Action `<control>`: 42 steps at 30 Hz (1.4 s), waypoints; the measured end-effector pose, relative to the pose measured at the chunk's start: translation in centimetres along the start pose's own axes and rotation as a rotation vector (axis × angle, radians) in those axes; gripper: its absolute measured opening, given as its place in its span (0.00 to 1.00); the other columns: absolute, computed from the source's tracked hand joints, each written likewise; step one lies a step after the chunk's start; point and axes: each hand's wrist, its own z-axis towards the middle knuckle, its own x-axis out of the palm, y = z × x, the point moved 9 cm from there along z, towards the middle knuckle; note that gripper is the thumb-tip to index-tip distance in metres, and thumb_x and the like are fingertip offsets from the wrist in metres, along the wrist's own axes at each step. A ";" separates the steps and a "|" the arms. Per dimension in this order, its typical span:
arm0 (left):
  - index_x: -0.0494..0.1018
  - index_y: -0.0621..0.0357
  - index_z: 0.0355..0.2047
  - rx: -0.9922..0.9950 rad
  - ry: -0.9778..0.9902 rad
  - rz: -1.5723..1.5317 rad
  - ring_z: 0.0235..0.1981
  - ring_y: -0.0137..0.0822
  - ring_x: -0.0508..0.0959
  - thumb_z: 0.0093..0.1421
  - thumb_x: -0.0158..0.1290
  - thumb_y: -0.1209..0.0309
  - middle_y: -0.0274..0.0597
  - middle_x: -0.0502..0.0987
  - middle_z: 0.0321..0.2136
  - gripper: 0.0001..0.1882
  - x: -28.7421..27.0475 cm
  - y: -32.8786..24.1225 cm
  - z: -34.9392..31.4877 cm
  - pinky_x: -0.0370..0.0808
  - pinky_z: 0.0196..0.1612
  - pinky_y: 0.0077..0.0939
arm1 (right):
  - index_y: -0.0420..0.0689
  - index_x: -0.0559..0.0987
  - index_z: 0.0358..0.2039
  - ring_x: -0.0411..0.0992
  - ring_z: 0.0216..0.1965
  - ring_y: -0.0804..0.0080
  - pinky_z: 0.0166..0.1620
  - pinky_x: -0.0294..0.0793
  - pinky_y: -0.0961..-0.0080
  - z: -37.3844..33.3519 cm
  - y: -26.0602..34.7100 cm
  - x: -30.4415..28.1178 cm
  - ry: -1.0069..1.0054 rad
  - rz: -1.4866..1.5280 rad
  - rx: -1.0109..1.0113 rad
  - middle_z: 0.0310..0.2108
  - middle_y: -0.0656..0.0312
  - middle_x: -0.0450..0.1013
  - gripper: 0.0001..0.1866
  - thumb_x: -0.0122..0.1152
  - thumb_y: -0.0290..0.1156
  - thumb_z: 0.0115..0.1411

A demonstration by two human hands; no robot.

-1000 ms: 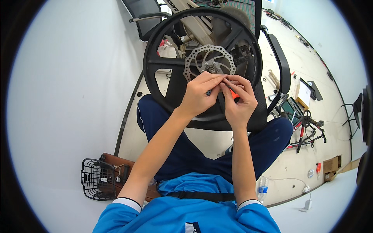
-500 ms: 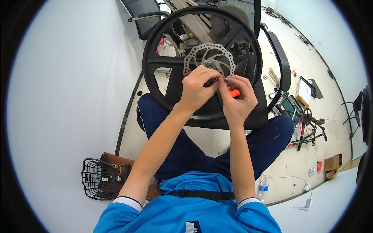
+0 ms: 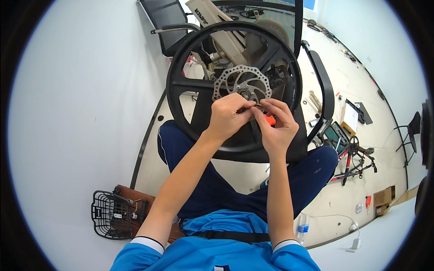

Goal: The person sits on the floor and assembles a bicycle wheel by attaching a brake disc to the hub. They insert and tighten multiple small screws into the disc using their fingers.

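A black spoked wheel (image 3: 194,84) lies across the seat of a black chair in front of me, with a silver perforated brake disc (image 3: 239,70) at its hub. Just in front of the hub, my left hand (image 3: 226,116) is closed in a pinch on something too small to make out. My right hand (image 3: 279,128) meets it fingertip to fingertip, closed around a small orange-handled tool (image 3: 270,119). Only part of the orange handle shows between the fingers; its tip is hidden.
The chair's armrest (image 3: 321,81) rises right of the wheel. A pale bicycle frame (image 3: 221,34) is behind it. On the right floor lie a wrench (image 3: 315,101), a red-black bike frame (image 3: 347,165) and a cardboard box (image 3: 383,201). A black basket (image 3: 110,214) stands lower left; a water bottle (image 3: 303,228), lower right.
The whole view has tilted, so the wheel and hands sit lower in the picture. The fingertips stay together, and less of the orange handle shows in my right hand.
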 end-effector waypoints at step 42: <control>0.85 0.57 0.38 -0.094 -0.231 -0.003 0.15 0.25 0.66 0.48 0.66 0.80 0.34 0.69 0.16 0.15 0.9 0.9 -3.3 0.61 0.19 0.20 | 0.39 0.86 0.38 0.76 0.34 0.76 0.37 0.73 0.82 -1.9 -1.1 -0.3 -0.104 -0.156 -0.027 0.36 0.61 0.80 0.11 0.73 0.20 0.53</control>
